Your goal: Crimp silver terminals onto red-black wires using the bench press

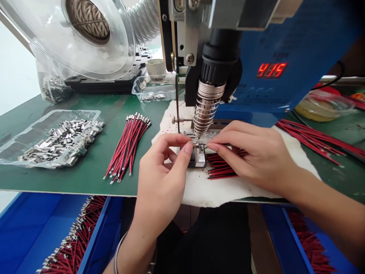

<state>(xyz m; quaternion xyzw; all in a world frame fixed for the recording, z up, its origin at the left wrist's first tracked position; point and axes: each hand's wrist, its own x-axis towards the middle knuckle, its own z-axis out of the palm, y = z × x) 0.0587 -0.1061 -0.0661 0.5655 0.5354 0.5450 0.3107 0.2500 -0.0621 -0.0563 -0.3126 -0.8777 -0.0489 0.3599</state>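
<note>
Under the spring-wrapped tip of a soldering head (209,102) sits a small metal fixture (200,156). My left hand (165,175) is at the fixture's left side, thumb and forefinger pinched together; what they hold is too small to make out. From the right, my right hand (253,154) pinches the end of a thin wire at the fixture, close below the tip. Red and black wires (221,165) lie under my right fingers on a white cloth (205,190).
A clear tray of metal caps (65,142) and a bundle of capped wires (127,146) lie left. Blue bins (98,236) of wires stand below the table edge. More wires (310,139) lie right, by a blue machine (256,95). A clear fume hood (119,42) stands back left.
</note>
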